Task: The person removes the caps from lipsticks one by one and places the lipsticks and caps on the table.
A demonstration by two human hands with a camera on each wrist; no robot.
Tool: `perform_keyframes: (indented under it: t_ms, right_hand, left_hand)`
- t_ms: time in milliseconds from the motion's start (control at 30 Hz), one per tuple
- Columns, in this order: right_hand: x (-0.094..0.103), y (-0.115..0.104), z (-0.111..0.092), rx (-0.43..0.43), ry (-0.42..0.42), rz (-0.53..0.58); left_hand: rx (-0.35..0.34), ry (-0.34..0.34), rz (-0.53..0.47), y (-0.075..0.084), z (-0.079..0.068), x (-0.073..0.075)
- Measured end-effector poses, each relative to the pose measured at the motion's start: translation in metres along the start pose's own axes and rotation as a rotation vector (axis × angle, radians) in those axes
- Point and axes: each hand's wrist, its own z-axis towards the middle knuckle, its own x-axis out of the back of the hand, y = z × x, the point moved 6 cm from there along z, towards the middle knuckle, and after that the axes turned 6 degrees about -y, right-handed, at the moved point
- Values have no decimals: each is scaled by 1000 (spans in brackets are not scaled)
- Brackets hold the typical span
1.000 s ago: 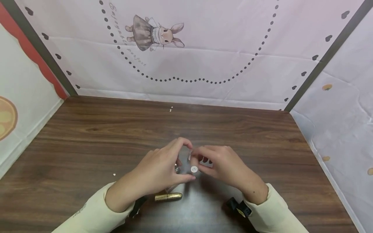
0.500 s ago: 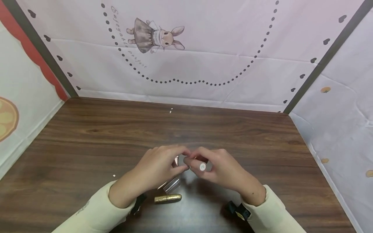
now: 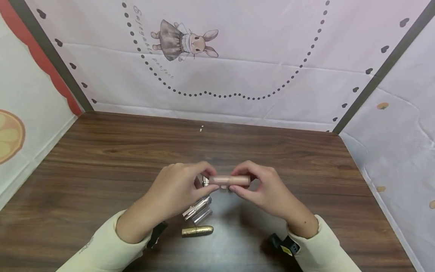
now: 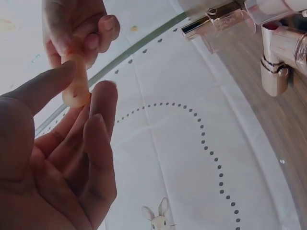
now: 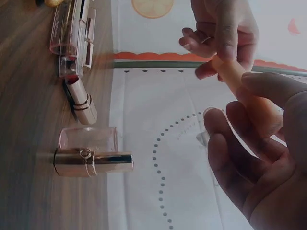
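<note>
A slim peach-coloured cosmetic tube (image 3: pixel 229 180), shaped like a lip gloss, is held level and crosswise between both hands. My left hand (image 3: pixel 178 187) pinches its paler left end between thumb and fingers. Its right end is in the grip of my right hand (image 3: pixel 268 190), thumb below and fingers above. In the right wrist view the tube (image 5: pixel 261 112) slants between the two sets of fingers. Behind and below the hands, an uncapped lipstick (image 5: pixel 84 103) shows a dark red tip. A shiny gold-toned lipstick (image 5: pixel 108 164) lies beside a clear pink cap (image 5: pixel 91 138).
Under my left wrist lie a silvery lipstick (image 3: pixel 197 207) and a clear cap (image 3: pixel 202 216). Nearer the front is a gold textured lipstick tube (image 3: pixel 197 231). Tiny white bits (image 3: pixel 201 128) dot the wooden table (image 3: pixel 289 151) towards the back. Printed cloth walls (image 3: pixel 238 75) enclose it.
The tube has turned from pointing its labelled round end at the head camera to lying crosswise. My left hand, spread apart from it a second ago, now pinches its left end.
</note>
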Motion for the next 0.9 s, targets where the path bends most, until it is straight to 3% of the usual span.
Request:
perform_keyframes:
  t_ms: [267,567,900]
  right_hand:
    - [-1,2,1,-33,-24,-97]
    - [-9,-4,1,66,-45,-166]
    - [-11,-8,1,103,-30,-261]
  left_hand:
    - [-47,84,-35,2,1,5]
    - [-110,66,-28,7,0,-3]
    - [-97,32,41,8,0,-7]
